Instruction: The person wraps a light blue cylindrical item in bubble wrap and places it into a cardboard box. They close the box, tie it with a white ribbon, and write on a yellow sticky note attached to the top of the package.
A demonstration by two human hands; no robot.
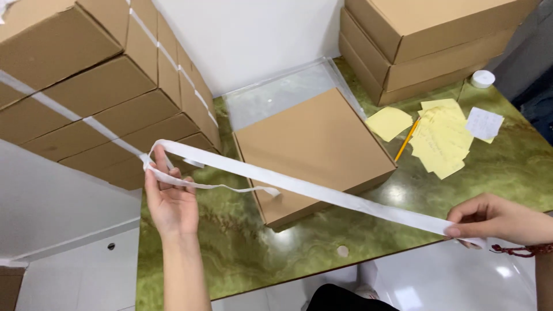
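I'm stretching a white strap (322, 193) between both hands, above the green marble table (230, 242). My left hand (170, 198) is holding a loop of it, fingers half curled with the band wrapped over them; a thin loose tail is hanging off toward the flat cardboard box (314, 150). My right hand (498, 219) is pinching the other end flat between thumb and fingertips, closed tight on it. The strap is running diagonally over the box's near corner, not touching it as far as I can tell. To do this well I'm judging: keep the band flat with no twist, keep tension even, keep the loop from slipping off the fingers. The strapped box stack (98, 92) is sitting just left; yellow notes (440, 138) and a pencil (406, 140) are well clear.
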